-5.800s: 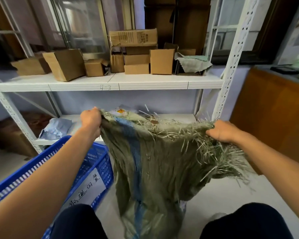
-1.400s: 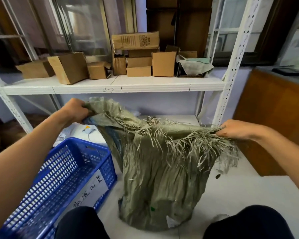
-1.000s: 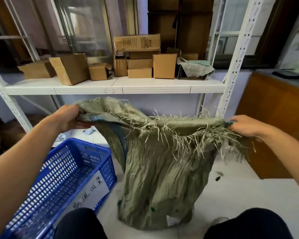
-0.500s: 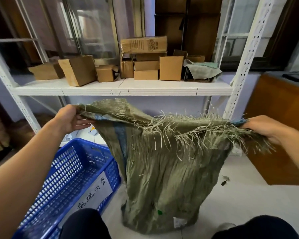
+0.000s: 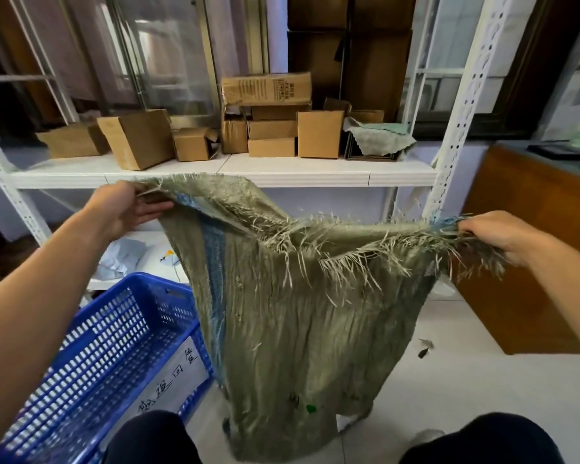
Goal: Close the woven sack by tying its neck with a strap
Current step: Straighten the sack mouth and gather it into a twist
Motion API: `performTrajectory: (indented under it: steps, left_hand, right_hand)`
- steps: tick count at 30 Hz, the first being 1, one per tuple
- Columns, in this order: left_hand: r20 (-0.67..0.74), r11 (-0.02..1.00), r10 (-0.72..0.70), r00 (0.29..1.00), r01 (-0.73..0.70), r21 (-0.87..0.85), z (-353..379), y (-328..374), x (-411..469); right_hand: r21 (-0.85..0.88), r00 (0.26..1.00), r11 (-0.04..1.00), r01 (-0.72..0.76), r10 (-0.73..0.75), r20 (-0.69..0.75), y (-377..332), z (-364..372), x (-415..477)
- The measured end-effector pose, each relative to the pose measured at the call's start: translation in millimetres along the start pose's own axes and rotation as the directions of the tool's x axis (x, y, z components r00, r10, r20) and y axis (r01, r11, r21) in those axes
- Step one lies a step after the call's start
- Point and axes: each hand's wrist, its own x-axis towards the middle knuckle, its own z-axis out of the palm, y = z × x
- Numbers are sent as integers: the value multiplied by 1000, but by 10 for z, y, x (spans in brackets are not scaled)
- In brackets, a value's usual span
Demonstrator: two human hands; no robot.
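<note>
Olive-green woven plastic sack (image 5: pixel 302 316) with frayed mouth, held spread above white tiled floor (image 5: pixel 482 396), just right of blue slatted plastic crate (image 5: pixel 114 346).

Left hand (image 5: pixel 123 209) loosely closed on left mouth corner, fingers partly extended; right hand (image 5: pixel 493 234) pinched tight on right corner. Neck not yet gathered; no strap in view. Risks: frayed strands pulling loose under tension; loose left hold slipping, mouth dropping open.
</note>
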Motion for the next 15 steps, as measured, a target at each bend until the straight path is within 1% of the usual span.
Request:
performTrajectory:
  steps: [2,4,6,9,12,15]
  left_hand:
    - [-19,999,48,999,-48,-7,3,58,8]
    - [-25,996,91,996,-91,-17,-28,124,27]
    - [-34,991,131,991,-133,-35,-62,177,57]
    - [-72,991,124,990,-127,-47,-81,204,72]
    - [-112,997,50,992,-57,-58,-78,94,79]
    - [-141,998,-34,989,27,-53,-62,-132,115]
  right_hand:
    - [59,999,998,33,-32,-19,-51,-75,33]
    - [178,998,982,60,-59,-14,-131,-183,50]
    - [253,997,964,79,-76,-24,-205,-265,98]
    - [346,998,937,49,-62,25,-302,-367,41]
    - [311,997,950,5,-28,67,-216,-387,96]
    - [177,999,984,6,-15,50,-87,-285,86]
